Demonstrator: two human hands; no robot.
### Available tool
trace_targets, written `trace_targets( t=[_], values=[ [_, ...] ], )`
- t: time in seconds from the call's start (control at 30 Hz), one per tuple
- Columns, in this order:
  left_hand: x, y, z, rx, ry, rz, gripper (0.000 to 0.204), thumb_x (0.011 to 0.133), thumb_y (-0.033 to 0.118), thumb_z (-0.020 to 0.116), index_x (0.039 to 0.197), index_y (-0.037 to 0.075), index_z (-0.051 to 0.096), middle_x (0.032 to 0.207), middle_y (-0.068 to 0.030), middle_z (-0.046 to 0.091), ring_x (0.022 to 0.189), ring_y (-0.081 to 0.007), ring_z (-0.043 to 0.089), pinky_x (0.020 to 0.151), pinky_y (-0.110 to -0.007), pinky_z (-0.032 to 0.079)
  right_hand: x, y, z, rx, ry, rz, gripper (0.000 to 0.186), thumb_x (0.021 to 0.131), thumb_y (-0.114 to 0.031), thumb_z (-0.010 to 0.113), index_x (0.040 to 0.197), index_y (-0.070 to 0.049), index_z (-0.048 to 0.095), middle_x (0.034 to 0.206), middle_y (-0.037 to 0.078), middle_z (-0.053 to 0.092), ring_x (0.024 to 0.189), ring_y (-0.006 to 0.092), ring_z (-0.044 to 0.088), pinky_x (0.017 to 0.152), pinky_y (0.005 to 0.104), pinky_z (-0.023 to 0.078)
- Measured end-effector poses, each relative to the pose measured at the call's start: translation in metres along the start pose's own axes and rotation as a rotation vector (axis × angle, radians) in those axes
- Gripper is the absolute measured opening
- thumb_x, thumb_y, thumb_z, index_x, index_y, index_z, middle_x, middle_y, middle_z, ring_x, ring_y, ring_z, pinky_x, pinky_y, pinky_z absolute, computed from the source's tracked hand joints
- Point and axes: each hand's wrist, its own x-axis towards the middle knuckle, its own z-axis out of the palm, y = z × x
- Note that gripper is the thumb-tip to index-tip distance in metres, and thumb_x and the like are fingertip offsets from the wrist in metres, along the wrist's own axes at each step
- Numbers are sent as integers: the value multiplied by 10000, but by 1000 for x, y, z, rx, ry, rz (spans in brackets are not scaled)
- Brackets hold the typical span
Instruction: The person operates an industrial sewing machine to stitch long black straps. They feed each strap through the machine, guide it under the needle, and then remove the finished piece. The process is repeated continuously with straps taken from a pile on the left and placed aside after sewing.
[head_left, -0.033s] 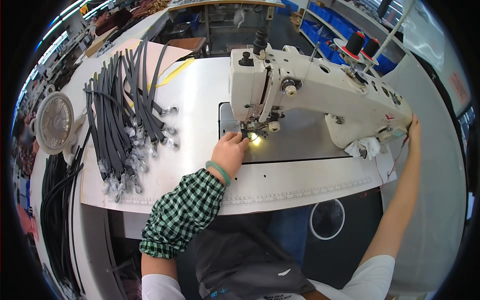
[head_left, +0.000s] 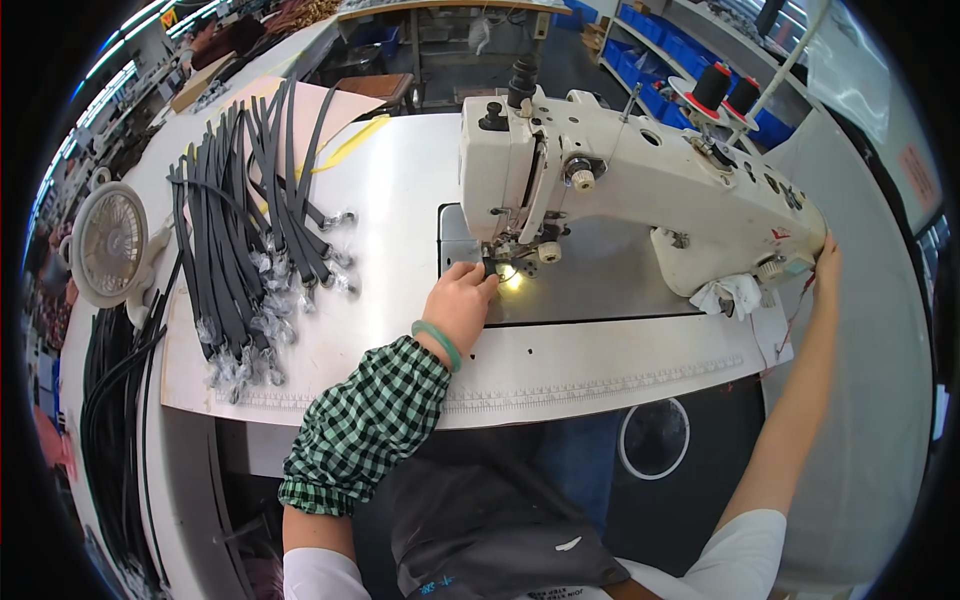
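Note:
A white sewing machine (head_left: 620,150) stands in front of me. My left hand (head_left: 462,305), with a green bangle at the wrist and a green-black checked sleeve cover, is closed close by the lit needle area. Its fingertips pinch a small black strap piece (head_left: 490,268) beside the presser foot, mostly hidden by the fingers. My right hand (head_left: 828,262) reaches to the machine's right end, its fingers curled round the handwheel end and partly out of sight. Left of the machine lies a bundle of dark grey straps (head_left: 225,230), their near ends wrapped in clear plastic.
A small round fan (head_left: 108,245) stands at the left edge of the white table (head_left: 590,362). More black straps (head_left: 110,430) hang below it. Thread cones (head_left: 711,88) stand behind the machine. A white cloth (head_left: 728,294) lies by its base. Blue bins (head_left: 640,70) fill the back shelves.
My right hand has shifted down very slightly at the machine's right end. My left hand and the strap piece look unmoved.

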Motion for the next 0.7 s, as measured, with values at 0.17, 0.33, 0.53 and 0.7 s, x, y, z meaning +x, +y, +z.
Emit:
trace_targets(
  t=[0.17, 0.33, 0.53, 0.7],
  values=[
    [7, 4, 2, -39, 4, 3, 234, 658, -1, 571, 882, 37, 628, 959, -85, 604, 910, -230, 548, 765, -321, 477, -26, 62, 28, 718, 181, -116, 454, 900, -372, 357, 985, 43, 519, 917, 145, 570, 831, 218, 540, 739, 320, 425],
    [7, 1, -1, -14, 12, 26, 200, 681, 24, 577, 870, 53, 636, 933, -77, 613, 892, -223, 557, 744, -319, 486, -26, 40, 12, 337, 260, -133, 483, 902, -379, 344, 1064, 50, 496, 1021, 154, 555, 954, 235, 515, 838, 323, 386],
    [9, 0, 4, -15, 37, 32, 189, 693, 26, 566, 870, 42, 629, 919, -79, 614, 884, -224, 559, 745, -315, 483, 9, 4, -17, -191, 228, -313, 492, 894, -399, 338, 1132, 6, 481, 1085, 154, 544, 1042, 261, 496, 882, 325, 366],
    [6, -3, 4, -11, 54, 34, 191, 686, 13, 563, 867, 27, 624, 916, -85, 615, 876, -229, 559, 746, -312, 481, 5, -5, -15, -119, 31, -57, 491, 889, -404, 354, 1092, 21, 494, 1022, 153, 568, 977, 241, 530, 835, 323, 395]
  ],
)
